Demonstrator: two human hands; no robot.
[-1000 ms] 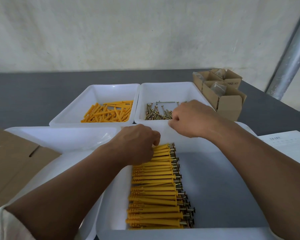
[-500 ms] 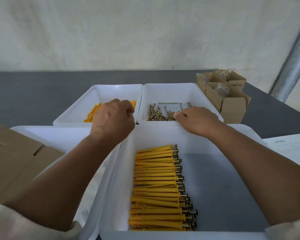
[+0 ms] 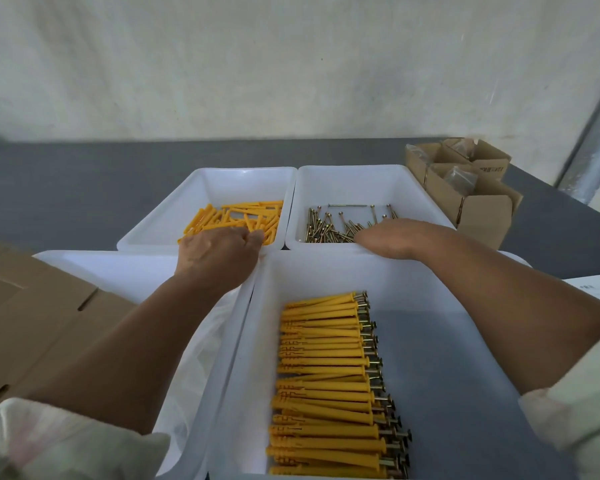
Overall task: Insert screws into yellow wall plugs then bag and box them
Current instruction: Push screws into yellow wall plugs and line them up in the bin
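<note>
Loose yellow wall plugs (image 3: pixel 243 216) lie in the back left white tray (image 3: pixel 201 174). Brass screws (image 3: pixel 329 230) lie in the back right white tray (image 3: pixel 406 174). My left hand (image 3: pixel 219 251) reaches over the near rim into the plugs, fingers curled down; the fingertips are hidden. My right hand (image 3: pixel 392 239) dips into the screw tray, its fingers hidden behind the back of the hand. A neat row of plugs with screws inserted (image 3: pixel 326 375) fills the left side of the front tray (image 3: pixel 326 271).
A white tray with clear plastic bags (image 3: pixel 118 268) sits at the left, partly under flat cardboard (image 3: pixel 32 323). Small open cardboard boxes holding bagged parts (image 3: pixel 471 199) stand at the back right. A paper sheet (image 3: pixel 596 285) lies at the right edge, and a metal pole (image 3: pixel 596 140) stands behind.
Both hands left the front tray and moved away from me: the left into the plug tray, the right into the screw tray.
</note>
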